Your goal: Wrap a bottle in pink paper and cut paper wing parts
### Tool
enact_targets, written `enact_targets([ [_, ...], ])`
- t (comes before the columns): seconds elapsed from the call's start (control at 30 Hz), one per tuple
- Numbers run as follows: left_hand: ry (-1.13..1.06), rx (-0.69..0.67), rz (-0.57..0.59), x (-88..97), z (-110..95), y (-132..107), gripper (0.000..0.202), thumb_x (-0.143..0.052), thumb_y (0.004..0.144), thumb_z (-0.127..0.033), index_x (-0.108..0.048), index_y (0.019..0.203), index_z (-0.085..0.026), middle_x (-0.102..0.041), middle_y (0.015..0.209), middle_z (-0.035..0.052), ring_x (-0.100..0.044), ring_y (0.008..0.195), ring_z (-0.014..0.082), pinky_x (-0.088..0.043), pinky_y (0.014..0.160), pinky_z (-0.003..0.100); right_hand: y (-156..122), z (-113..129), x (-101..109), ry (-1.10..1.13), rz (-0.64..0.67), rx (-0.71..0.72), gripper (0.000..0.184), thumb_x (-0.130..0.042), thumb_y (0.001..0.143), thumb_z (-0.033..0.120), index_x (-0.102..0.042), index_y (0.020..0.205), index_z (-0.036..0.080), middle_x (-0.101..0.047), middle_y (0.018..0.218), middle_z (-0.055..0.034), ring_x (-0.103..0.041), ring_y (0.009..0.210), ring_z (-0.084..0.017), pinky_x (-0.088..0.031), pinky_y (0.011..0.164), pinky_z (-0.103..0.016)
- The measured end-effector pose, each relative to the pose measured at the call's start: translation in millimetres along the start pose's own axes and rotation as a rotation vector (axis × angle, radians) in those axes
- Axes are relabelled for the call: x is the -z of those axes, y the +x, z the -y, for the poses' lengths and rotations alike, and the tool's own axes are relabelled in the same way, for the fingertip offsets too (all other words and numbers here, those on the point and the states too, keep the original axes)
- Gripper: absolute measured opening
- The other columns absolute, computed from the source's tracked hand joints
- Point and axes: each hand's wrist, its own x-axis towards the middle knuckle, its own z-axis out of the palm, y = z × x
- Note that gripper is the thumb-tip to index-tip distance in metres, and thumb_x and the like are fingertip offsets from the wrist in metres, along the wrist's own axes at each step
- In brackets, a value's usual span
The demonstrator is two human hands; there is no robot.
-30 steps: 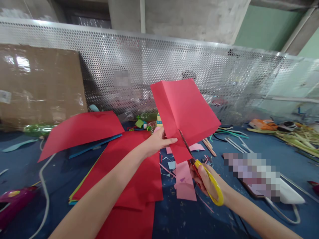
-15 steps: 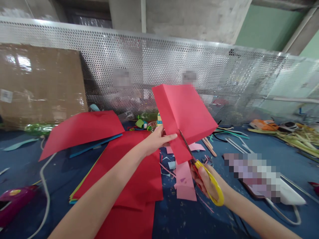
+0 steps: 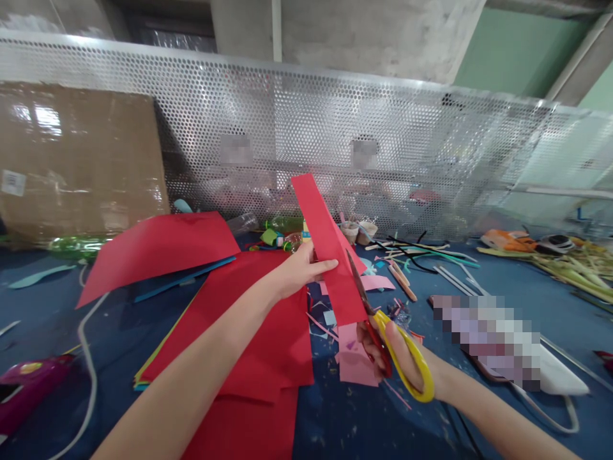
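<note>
My left hand (image 3: 297, 273) pinches a long red paper strip (image 3: 330, 255) and holds it up above the blue table (image 3: 407, 421). My right hand (image 3: 397, 354) grips yellow-handled scissors (image 3: 383, 329), fingers through the loops, blades pointing up along the strip's right edge. The big folded red panel that hung on the right of the strip is out of sight. A pink paper piece (image 3: 354, 354) lies on the table just below both hands.
Large red sheets (image 3: 258, 345) and another red sheet (image 3: 158, 249) cover the table at left. A cardboard box (image 3: 76, 160) and a perforated metal screen (image 3: 383, 147) stand behind. Paper scraps, sticks (image 3: 402, 281), green bottles (image 3: 282, 225), a white cable (image 3: 89, 364) and plant stalks (image 3: 575, 268) lie around.
The wide red panel to the right of the cut is gone from the held paper; only the narrow strip stays in my left hand. The scissors dropped slightly.
</note>
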Motion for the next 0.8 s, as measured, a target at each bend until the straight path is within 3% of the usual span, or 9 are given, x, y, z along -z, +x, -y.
enact_targets([
  [0.13,-0.097,-0.04,0.018,-0.7,1.9,1.8,0.054,-0.085,0.062,-0.029,-0.058,0.107,-0.018,-0.068,0.115,0.0099,-0.062,0.11,0.0283,-0.05,0.091,0.038,1.9,-6.9,-0.2,0.013,0.017,0.056,0.057,-0.023,0.089,0.074,-0.045,0.083,0.022,-0.038,0.057,0.0063,-0.037,0.048,-0.012,-0.044,0.05,-0.027],
  [0.27,-0.181,0.011,0.006,-3.7,0.4,0.0,0.055,-0.087,0.057,-0.026,-0.06,0.104,-0.019,-0.069,0.114,0.0085,-0.065,0.105,0.026,-0.052,0.082,0.032,0.1,-4.5,-1.3,-0.004,0.046,0.105,0.057,-0.022,0.09,0.072,-0.047,0.087,0.022,-0.039,0.058,0.0056,-0.038,0.05,-0.013,-0.044,0.051,-0.028],
  [0.5,-0.264,0.039,0.045,-4.7,-3.9,-4.8,0.045,-0.085,0.06,-0.017,-0.064,0.1,-0.02,-0.072,0.102,0.0046,-0.067,0.093,0.0189,-0.053,0.08,0.027,-7.8,8.8,-2.3,-0.02,0.082,0.145,0.057,-0.023,0.09,0.072,-0.05,0.088,0.022,-0.038,0.068,0.003,-0.04,0.057,-0.015,-0.051,0.058,-0.032],
  [0.8,-0.218,0.098,0.151,-1.1,-2.1,-7.7,0.039,-0.084,0.064,-0.019,-0.066,0.098,-0.021,-0.071,0.102,0.0029,-0.067,0.087,0.0152,-0.053,0.077,0.025,-6.2,15.5,-9.3,0.037,0.077,0.112,0.058,-0.023,0.082,0.082,-0.039,0.077,0.026,-0.035,0.063,0.0047,-0.038,0.048,-0.014,-0.051,0.052,-0.035],
])
